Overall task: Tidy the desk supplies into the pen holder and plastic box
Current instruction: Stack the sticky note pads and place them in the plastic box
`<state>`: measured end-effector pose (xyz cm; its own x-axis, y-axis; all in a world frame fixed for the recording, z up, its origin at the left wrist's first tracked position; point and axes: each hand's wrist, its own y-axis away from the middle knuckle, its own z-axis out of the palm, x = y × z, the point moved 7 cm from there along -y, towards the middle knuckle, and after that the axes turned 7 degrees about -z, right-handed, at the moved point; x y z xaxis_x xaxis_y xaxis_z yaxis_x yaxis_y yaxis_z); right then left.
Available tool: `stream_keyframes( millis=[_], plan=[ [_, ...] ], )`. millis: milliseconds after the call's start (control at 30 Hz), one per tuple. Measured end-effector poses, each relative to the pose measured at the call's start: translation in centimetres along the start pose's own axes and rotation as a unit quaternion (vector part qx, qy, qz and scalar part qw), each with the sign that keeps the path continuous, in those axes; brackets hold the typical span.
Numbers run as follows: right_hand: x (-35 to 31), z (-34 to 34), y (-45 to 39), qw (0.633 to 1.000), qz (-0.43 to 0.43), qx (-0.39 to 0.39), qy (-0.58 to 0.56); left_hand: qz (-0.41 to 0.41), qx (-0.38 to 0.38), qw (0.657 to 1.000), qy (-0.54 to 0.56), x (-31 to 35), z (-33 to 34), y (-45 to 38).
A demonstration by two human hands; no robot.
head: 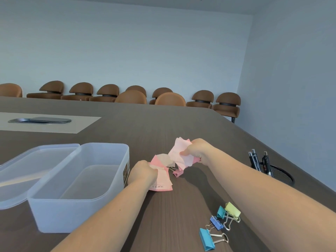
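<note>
My left hand (142,172) presses and grips a small stack of pink sticky notes (161,180) on the dark table, just right of the clear plastic box (80,202). My right hand (197,150) holds more pink and pale notes (179,152) lifted a little above the table. A pink binder clip (178,172) lies between the two hands. The box stands empty, and its lid (36,166) rests at its left. A black mesh pen holder (280,174) with several pens (258,160) stands at the right.
Several binder clips lie near the front edge: a yellow one (233,209), a teal one (221,212), a dark blue one (216,222) and a light blue one (206,241). A beige inlay with a metal cable hatch (40,120) sits far left. Brown chairs (227,102) line the wall.
</note>
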<state>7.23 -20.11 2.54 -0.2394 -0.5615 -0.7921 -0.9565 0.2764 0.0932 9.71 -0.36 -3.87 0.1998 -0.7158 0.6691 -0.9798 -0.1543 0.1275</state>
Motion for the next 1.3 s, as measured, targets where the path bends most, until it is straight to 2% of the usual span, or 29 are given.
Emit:
stream_keyframes(
  millis=[100, 267, 433, 533, 633, 733, 833, 933, 1067, 1133, 1200, 1300],
  plan=[
    [-0.6, 1.5, -0.9, 1.0, 0.001, -0.017, -0.014, 0.003, -0.003, 0.998, -0.058, 0.1, 0.2, -0.2],
    [-1.1, 3.7, -2.8, 1.0, 0.011, -0.028, 0.008, 0.015, -0.024, 0.996, -0.083, 0.3, 0.2, -0.6],
    [-0.9, 5.4, -3.3, 0.977, 0.025, -0.056, 0.203, 0.022, -0.051, 0.992, -0.116, 0.1, 0.8, -0.4],
    [0.1, 6.2, -3.3, 0.962, 0.086, -0.103, 0.236, 0.021, -0.052, 0.991, -0.12, 0.1, 0.9, -0.6],
    [0.2, 6.2, -3.5, 0.968, 0.094, -0.116, 0.201, 0.007, -0.061, 0.992, -0.11, 0.0, 1.1, -0.9],
    [-0.6, 5.9, -3.9, 0.989, 0.026, -0.08, 0.118, -0.003, -0.072, 0.992, -0.1, 0.0, 1.4, -0.9],
    [-0.4, 6.1, -3.7, 0.995, 0.018, -0.079, 0.065, -0.003, -0.068, 0.993, -0.098, 0.0, 1.3, -0.7],
    [-0.3, 6.2, -4.0, 0.995, 0.007, -0.076, 0.07, 0.007, -0.053, 0.994, -0.092, -0.1, 1.1, -0.7],
    [0.2, 6.0, -3.5, 0.992, 0.059, -0.045, 0.1, 0.008, -0.063, 0.994, -0.091, -0.3, 1.0, -0.8],
    [0.4, 5.7, -3.8, 0.993, 0.059, -0.022, 0.097, 0.008, -0.073, 0.993, -0.093, -0.2, 1.1, -0.8],
    [0.6, 5.4, -4.5, 0.999, 0.032, -0.021, 0.016, 0.01, -0.081, 0.992, -0.101, -0.1, 1.1, -0.9],
    [1.0, 3.5, -4.0, 0.993, 0.007, 0.039, -0.11, 0.019, -0.09, 0.989, -0.116, 0.4, 1.1, -1.0]
  ],
)
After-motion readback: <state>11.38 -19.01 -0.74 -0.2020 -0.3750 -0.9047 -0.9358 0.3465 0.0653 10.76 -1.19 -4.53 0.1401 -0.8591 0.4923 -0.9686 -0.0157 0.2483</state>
